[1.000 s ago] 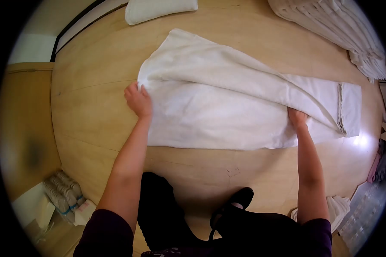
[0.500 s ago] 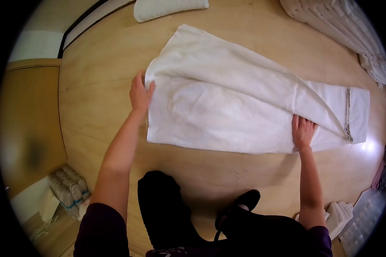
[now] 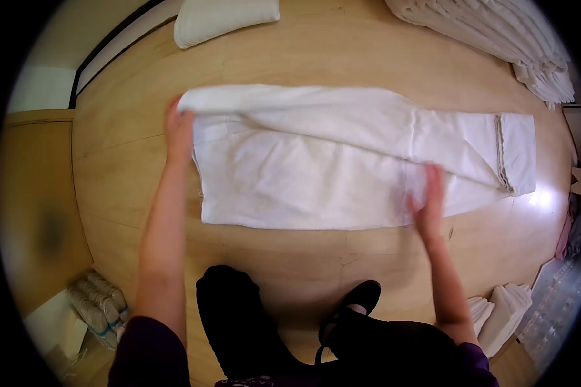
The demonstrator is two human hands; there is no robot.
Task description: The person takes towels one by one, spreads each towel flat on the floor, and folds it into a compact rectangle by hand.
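left fingers pinching white cloth at corner; right fingers spread over it

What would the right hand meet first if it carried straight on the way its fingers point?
Probably the slanting upper fold of the white cloth, just ahead of the right hand; how high the hand is above it is unclear.

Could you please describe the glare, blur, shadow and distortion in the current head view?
In the head view, a bright glare spot lies on the floor by the white cloth's right end; the right hand is blurred, the left hand somewhat less; soft shadow falls between the legs; wide-angle distortion bows straight edges, and the corners are black.
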